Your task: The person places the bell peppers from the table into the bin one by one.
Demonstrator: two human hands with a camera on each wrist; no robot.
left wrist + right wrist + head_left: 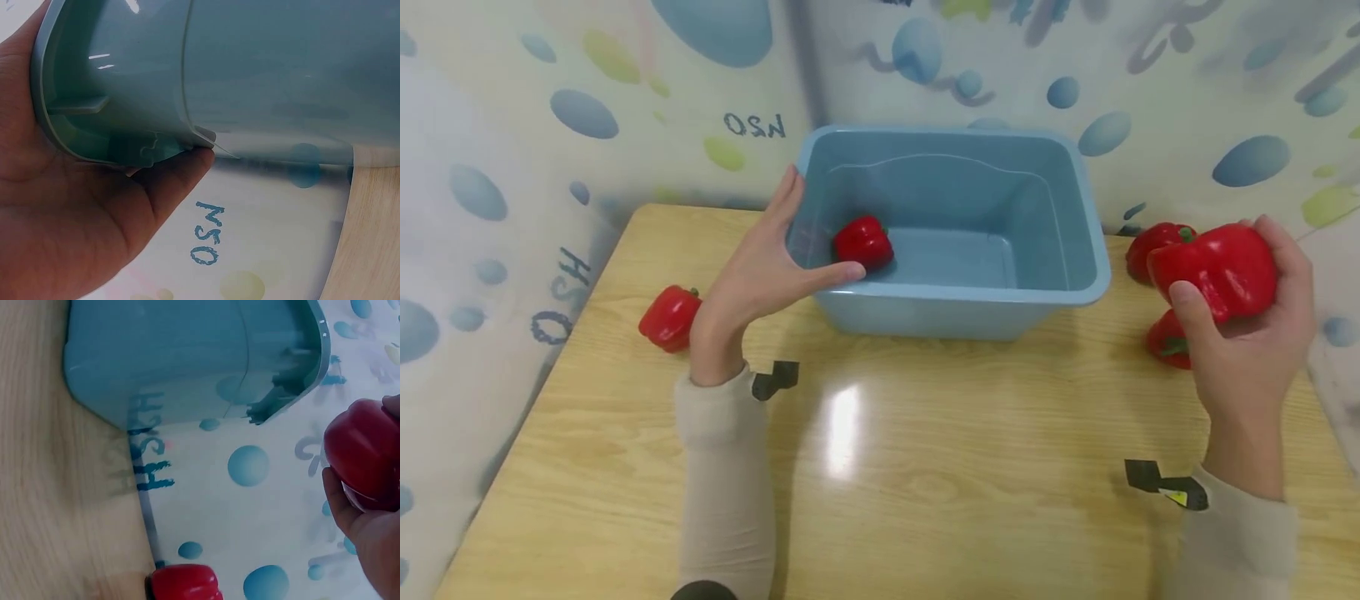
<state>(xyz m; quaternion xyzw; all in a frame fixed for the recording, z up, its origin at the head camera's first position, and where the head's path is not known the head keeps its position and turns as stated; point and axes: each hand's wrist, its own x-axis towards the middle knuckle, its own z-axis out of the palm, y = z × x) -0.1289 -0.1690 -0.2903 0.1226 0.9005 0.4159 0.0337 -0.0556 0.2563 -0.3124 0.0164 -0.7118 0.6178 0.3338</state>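
A light-blue plastic bin stands at the back of the wooden table. My left hand grips its left end, thumb over the front rim and fingers along the outer side; in the left wrist view, the fingers reach under the rim. One red bell pepper lies inside, near the left end. Raised to the right of the bin, my right hand holds another red bell pepper between thumb and fingers. That held pepper also shows in the right wrist view.
Two more red peppers lie on the table at the right, one farther back and one nearer, both partly hidden by the held one. Another red pepper sits left of the bin. A patterned wall covering borders the table behind.
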